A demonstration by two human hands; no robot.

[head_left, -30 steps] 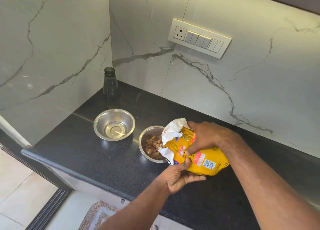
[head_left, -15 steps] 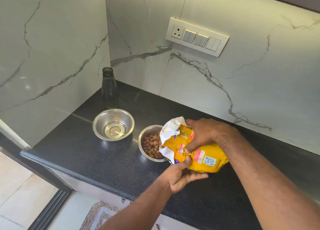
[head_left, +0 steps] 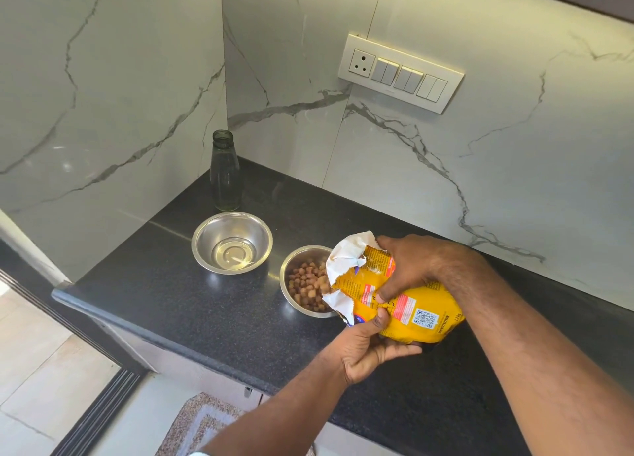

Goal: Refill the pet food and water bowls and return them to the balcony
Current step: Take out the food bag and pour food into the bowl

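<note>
Both my hands grip the yellow food bag [head_left: 408, 310], tilted mouth-down over the kibble-filled bowl [head_left: 303, 282] on the black table [head_left: 192, 311]: right hand [head_left: 408, 267] on top, left hand [head_left: 368, 351] beneath. Left of it, the water bowl [head_left: 232, 242] sits near a glass bottle [head_left: 224, 172].

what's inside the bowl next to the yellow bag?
Brown kibble pieces lie inside the steel bowl, covering its bottom. The yellow bag's torn white mouth overhangs the bowl's right side, so that part is hidden.

Bottle [head_left: 224, 172] behind water bowl [head_left: 232, 242]; food bowl [head_left: 302, 280] to its right.
</note>
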